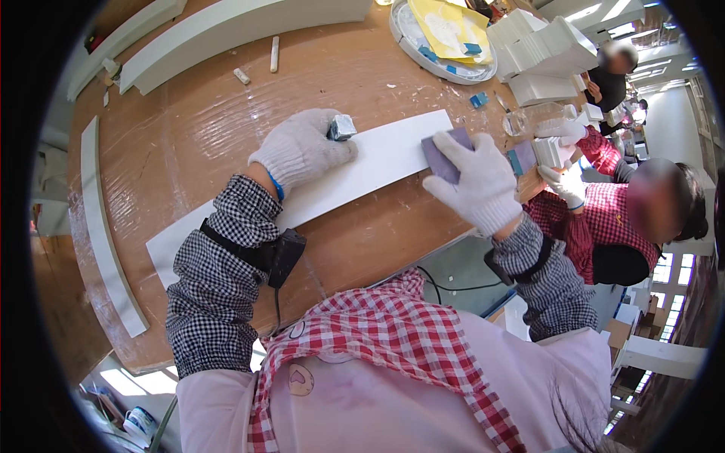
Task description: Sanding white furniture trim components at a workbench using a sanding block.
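A long white board (385, 162) lies slantwise across the brown table in front of me. My left hand (302, 147), in a white knit glove, rests on the middle of it, closed around a small grey-blue block (342, 128) that pokes out by the thumb. At the board's right end, my right hand (479, 185), also gloved, presses a flat purple-grey abrasive pad (436, 162) on the surface near the front edge. Its fingers lie over the pad, two of them spread. The left forearm covers part of the board's left end.
Narrow white strip (109, 234) at the table's left; curved white panel (242, 38) at the back. A round tray (445, 68) holds yellow sheets and blue pieces. White parts (540, 57) are stacked back right. A co-worker's gloved hands (566, 185) are close on my right.
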The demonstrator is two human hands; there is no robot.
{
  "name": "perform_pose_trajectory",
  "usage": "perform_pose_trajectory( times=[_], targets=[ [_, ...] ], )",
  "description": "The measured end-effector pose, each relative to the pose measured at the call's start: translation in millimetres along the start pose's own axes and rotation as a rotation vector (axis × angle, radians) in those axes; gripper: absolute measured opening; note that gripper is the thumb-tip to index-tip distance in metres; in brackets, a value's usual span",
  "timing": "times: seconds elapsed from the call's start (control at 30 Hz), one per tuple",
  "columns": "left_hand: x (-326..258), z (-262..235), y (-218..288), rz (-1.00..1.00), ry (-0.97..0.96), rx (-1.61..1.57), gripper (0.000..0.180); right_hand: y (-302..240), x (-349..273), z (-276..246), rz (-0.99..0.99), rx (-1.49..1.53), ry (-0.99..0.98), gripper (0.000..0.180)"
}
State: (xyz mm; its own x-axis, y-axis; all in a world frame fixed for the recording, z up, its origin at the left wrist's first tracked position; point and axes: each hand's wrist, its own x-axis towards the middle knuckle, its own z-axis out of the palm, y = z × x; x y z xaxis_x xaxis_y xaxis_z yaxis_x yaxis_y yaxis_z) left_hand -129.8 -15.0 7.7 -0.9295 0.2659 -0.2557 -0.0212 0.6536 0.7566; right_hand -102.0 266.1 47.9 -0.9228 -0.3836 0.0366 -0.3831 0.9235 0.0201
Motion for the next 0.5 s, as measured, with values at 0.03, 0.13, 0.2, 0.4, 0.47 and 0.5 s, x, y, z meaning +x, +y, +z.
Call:
perform_pose_trajectory(
  times=[0.03,0.13,0.2,0.4,0.47,0.5],
  targets=[
    [-1,2,4,0.003,0.011,0.013,0.036,2,-7,-1,-0.031,0.015,0.04,0.061],
    [-3,4,10,0.004,0.009,0.024,0.036,8,20,1,0.096,0.069,0.056,0.062],
    [-1,4,10,0.01,0.0,0.026,0.036,8,28,9,0.133,0.115,0.14,0.062],
    [-3,9,0,-0.012,0.029,-0.026,0.031,12,0,11,0.016,0.211,0.064,0.063],
    [-1,11,1,-0.026,0.05,-0.023,0.03,23,5,8,0.134,0.144,0.127,0.063],
    [0,10,-1,-0.022,0.049,-0.022,0.03,21,1,10,0.133,0.107,0.123,0.063]
  ],
)
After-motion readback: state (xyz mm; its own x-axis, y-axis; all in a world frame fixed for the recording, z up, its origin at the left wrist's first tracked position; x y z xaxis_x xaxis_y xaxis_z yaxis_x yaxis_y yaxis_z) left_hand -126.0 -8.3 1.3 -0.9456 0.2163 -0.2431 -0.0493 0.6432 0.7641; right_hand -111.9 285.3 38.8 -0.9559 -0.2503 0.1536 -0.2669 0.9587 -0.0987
